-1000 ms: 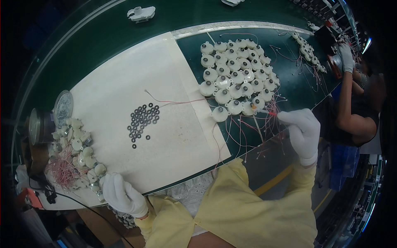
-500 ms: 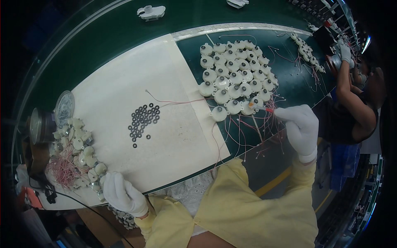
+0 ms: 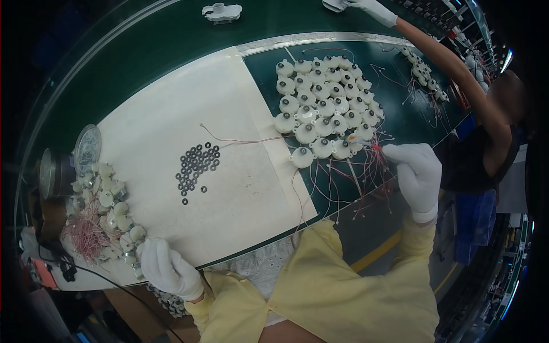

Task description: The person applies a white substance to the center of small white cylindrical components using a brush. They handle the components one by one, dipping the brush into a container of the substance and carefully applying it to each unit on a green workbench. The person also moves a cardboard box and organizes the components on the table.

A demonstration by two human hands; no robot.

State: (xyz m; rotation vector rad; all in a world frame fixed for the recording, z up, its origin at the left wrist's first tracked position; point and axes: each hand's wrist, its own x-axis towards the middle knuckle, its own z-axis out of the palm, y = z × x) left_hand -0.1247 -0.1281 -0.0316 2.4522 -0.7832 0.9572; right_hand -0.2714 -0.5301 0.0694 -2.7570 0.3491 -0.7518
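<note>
Since the earlier frame, the tip of the thin red-and-orange tool (image 3: 376, 147) has shifted slightly away from the wearer and to the right, over the near right corner of the cluster of round white parts (image 3: 324, 108). The cluster is the landmark for all places below.

The right hand (image 3: 419, 177) is positioned to the near right of the cluster. The wrist is upright, and the thumb and fingers are pinched around the red end of the tool. The orange tip points left, toward the cluster; contact with a part cannot be confirmed.

The left hand (image 3: 168, 268) rests well to the near left of the cluster, beside the heap of loose white parts (image 3: 108, 200). Its fingers are loosely curled, palm hidden; whether it grasps anything cannot be told. Its pose is unchanged.

Further differences: a co-worker's gloved hand (image 3: 374, 10) now reaches beyond the cluster to a white fitting (image 3: 334, 5). A second white fitting (image 3: 222, 13), beyond and left of the cluster, has moved to the right.

The black rings (image 3: 196, 167) remain left of the cluster, on the white sheet (image 3: 246, 114).
</note>
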